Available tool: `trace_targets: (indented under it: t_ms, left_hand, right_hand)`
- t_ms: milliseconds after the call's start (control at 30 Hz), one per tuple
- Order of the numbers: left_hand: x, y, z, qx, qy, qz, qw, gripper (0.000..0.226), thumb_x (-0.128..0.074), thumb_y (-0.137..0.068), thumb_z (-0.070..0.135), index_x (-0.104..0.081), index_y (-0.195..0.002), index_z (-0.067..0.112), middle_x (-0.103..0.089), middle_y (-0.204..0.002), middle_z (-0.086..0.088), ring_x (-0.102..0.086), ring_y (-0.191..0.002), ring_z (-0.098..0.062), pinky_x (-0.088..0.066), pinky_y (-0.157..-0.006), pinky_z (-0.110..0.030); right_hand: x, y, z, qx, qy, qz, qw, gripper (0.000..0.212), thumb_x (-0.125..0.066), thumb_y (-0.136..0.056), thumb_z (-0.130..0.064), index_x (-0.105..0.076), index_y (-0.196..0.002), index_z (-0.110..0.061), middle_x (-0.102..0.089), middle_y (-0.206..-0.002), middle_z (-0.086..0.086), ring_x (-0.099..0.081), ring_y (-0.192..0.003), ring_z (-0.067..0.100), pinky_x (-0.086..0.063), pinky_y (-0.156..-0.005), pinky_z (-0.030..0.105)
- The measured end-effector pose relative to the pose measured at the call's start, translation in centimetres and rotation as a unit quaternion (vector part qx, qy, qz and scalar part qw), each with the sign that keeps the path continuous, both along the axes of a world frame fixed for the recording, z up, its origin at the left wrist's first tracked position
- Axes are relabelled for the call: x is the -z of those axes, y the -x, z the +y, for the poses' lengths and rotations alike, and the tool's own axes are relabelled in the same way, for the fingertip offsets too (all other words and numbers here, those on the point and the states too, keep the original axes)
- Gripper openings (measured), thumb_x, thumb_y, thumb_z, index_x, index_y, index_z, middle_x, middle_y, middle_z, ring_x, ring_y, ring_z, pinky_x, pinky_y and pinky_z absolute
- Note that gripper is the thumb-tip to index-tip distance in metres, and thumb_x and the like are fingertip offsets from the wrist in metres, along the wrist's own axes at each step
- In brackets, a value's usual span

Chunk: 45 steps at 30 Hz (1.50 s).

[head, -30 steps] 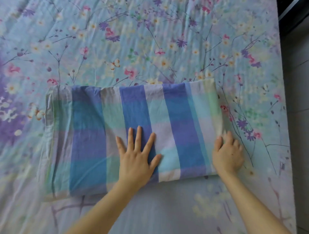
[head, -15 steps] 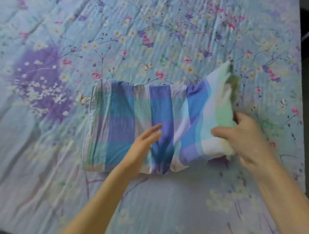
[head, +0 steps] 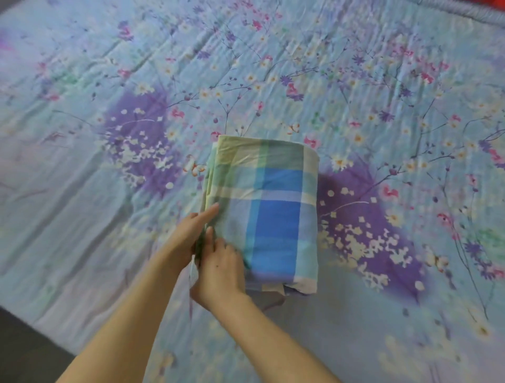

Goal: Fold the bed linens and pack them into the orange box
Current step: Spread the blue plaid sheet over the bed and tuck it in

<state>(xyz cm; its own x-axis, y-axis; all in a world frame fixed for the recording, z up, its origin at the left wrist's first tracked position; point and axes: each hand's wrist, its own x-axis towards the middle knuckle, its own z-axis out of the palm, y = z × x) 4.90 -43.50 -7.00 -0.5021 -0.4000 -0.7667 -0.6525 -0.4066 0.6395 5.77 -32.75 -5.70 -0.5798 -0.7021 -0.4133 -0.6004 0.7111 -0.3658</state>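
Observation:
A blue, green and white checked bed linen (head: 273, 207) lies folded into a thick rectangle on the bed. Both hands meet at its near left edge. My left hand (head: 191, 232) lies along that edge with straight fingers touching the layers. My right hand (head: 221, 269) rests on the near left corner, its thumb against the left hand and its fingers curled over the cloth edge. The fingertips of both hands are partly hidden by the fabric. No orange box is in view.
A floral bedsheet (head: 355, 95) in pale blue with purple patches covers the whole bed. A dark floor strip (head: 24, 352) shows at the near left corner. A red thing (head: 489, 2) peeks in beyond the bed's far right edge.
The right hand has carried the linen's right end over to the left, so the long rectangle is now folded in half. The left hand shifted from the middle to the left edge.

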Motion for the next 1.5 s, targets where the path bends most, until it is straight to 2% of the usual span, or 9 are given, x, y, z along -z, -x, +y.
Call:
trace_targets:
  t_ms: [133,300,500,667,800,933,1100,1333,1500]
  left_hand:
    - [-0.1,0.3,2.9,0.075,0.28,-0.038,0.956,0.028,-0.062,-0.088,0.028,-0.044,-0.095,0.007,-0.051,-0.076,-0.002,-0.056,-0.082,-0.03,-0.036,-0.061,-0.034]
    - [1.5,-2.3,3.7,0.082,0.441,-0.044,0.892,0.012,-0.036,-0.099,0.018,-0.038,-0.092,0.009,-0.051,-0.079,-0.015,-0.054,-0.081,-0.041,-0.03,-0.062,-0.038]
    - [4.0,-2.2,3.2,0.106,0.465,-0.066,0.877,0.025,-0.029,-0.1,0.025,-0.043,-0.093,0.005,-0.058,-0.094,-0.025,-0.053,-0.088,-0.039,-0.035,-0.068,-0.042]
    - [4.1,-5.2,3.1,0.026,0.341,-0.104,0.934,0.06,-0.036,-0.095,0.053,-0.041,-0.131,0.005,-0.054,-0.126,-0.019,-0.051,-0.116,-0.037,-0.04,-0.093,-0.041]
    - [2.8,-9.8,4.2,-0.147,0.118,-0.074,0.979,0.079,-0.057,-0.074,0.071,-0.049,-0.121,0.008,-0.059,-0.106,-0.012,-0.06,-0.094,-0.027,-0.047,-0.087,-0.036]
    - [-0.2,-13.1,4.9,-0.252,-0.091,-0.045,0.962,0.055,-0.053,-0.081,0.064,-0.058,-0.087,0.009,-0.065,-0.062,-0.009,-0.057,-0.068,-0.023,-0.048,-0.073,-0.034]
    - [-0.2,-16.0,5.2,-0.298,-0.054,-0.054,0.951,0.046,-0.064,-0.08,0.052,-0.06,-0.107,0.015,-0.065,-0.108,0.0,-0.061,-0.082,-0.014,-0.047,-0.074,-0.029]
    - [0.7,-16.3,5.0,-0.326,-0.011,-0.058,0.944,0.062,-0.073,-0.071,0.054,-0.061,-0.112,0.009,-0.067,-0.102,-0.005,-0.065,-0.085,-0.021,-0.051,-0.076,-0.032]
    - [-1.5,-17.5,4.6,-0.298,0.019,-0.004,0.954,0.035,-0.073,-0.078,0.038,-0.063,-0.1,0.014,-0.068,-0.09,0.001,-0.065,-0.08,-0.015,-0.049,-0.063,-0.025]
  right_hand:
    - [-0.7,1.4,4.2,0.026,0.19,0.001,0.981,0.027,-0.053,-0.076,-0.024,-0.062,-0.098,-0.011,-0.057,-0.093,0.009,-0.055,-0.085,0.03,-0.047,-0.073,0.038]
    - [1.8,5.9,10.4,0.224,0.146,0.263,0.927,0.044,-0.043,-0.089,-0.039,-0.062,-0.119,-0.013,-0.062,-0.108,0.01,-0.058,-0.09,0.031,-0.045,-0.075,0.039]
    - [5.1,7.4,11.4,0.431,0.177,-0.074,0.881,0.061,-0.049,-0.093,-0.045,-0.034,-0.143,-0.013,-0.048,-0.139,0.01,-0.048,-0.124,0.029,-0.041,-0.092,0.035]
    - [4.0,8.1,12.1,0.507,0.189,-0.201,0.816,0.048,-0.066,-0.08,-0.051,-0.057,-0.105,-0.012,-0.065,-0.101,0.003,-0.063,-0.096,0.023,-0.05,-0.084,0.036]
    - [4.0,4.5,11.5,0.574,0.163,-0.227,0.77,0.052,-0.074,-0.073,-0.048,-0.062,-0.101,-0.006,-0.068,-0.101,0.01,-0.066,-0.091,0.025,-0.054,-0.083,0.04]
    - [3.2,-5.0,10.8,0.661,0.164,-0.371,0.631,0.036,-0.077,-0.074,-0.033,-0.061,-0.092,-0.007,-0.068,-0.091,0.009,-0.066,-0.081,0.023,-0.055,-0.071,0.035]
    - [0.3,-11.5,11.6,0.635,0.073,-0.608,0.471,0.038,-0.069,-0.084,-0.016,-0.056,-0.114,0.003,-0.065,-0.102,0.021,-0.064,-0.091,0.034,-0.058,-0.067,0.041]
    - [5.6,2.6,19.2,0.654,0.163,-0.313,0.669,0.106,-0.091,-0.036,-0.058,-0.054,-0.124,-0.011,-0.065,-0.116,0.009,-0.063,-0.101,0.027,-0.053,-0.087,0.045]
    - [0.1,4.4,17.6,0.5,0.121,-0.363,0.777,0.043,-0.077,-0.076,-0.028,-0.065,-0.11,-0.005,-0.069,-0.085,0.007,-0.064,-0.075,0.021,-0.054,-0.067,0.032]
